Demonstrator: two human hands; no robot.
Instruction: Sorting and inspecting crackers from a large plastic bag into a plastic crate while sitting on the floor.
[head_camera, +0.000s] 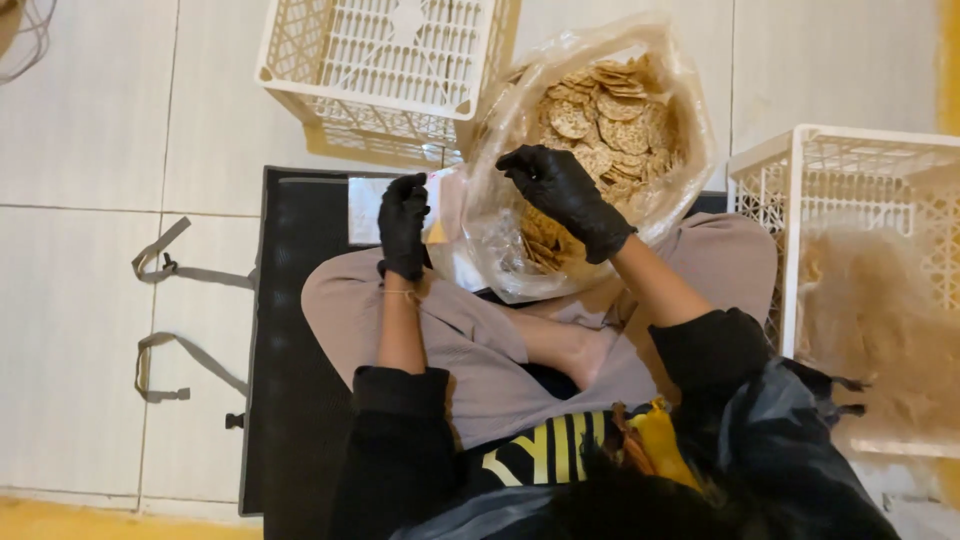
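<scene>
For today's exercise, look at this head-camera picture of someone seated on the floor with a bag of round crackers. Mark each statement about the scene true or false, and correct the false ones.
1. Both hands wear black gloves. True: the left hand and the right hand are both gloved in black.
2. The round crackers lie in a metal bowl. False: they sit in a clear plastic bag.
3. The right hand is at the mouth of the bag. True.
4. The white crate beyond the bag is solid-walled. False: its walls are open lattice.
5. The person sits on a black mat. True.
6. The floor is wooden. False: it is pale tiled floor.
</scene>
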